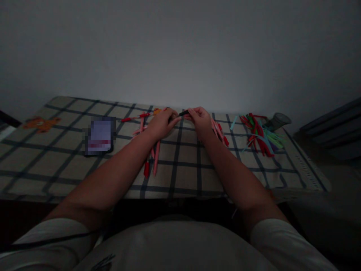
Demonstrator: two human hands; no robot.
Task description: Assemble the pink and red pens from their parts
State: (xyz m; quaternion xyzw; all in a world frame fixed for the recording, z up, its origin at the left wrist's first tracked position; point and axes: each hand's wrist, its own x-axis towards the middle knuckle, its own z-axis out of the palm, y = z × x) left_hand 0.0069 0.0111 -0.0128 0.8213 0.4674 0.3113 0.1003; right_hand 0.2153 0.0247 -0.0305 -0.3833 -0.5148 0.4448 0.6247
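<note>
Above the far middle of the table, a slim pen with a black section spans the gap between my two hands. My right hand pinches its right end between thumb and fingers. My left hand closes its fingertips round the left end, which they mostly hide. Pink and red pens lie in a loose pile below and beside my left hand, partly covered by the forearm. Another small heap of pink and red pens rests just right of my right wrist.
A checked cloth covers the table, which meets a plain wall. A blurred-out phone-like device lies left. Coloured strips spread at the right beside a tipped grey cup. An orange bear-shaped piece lies far left.
</note>
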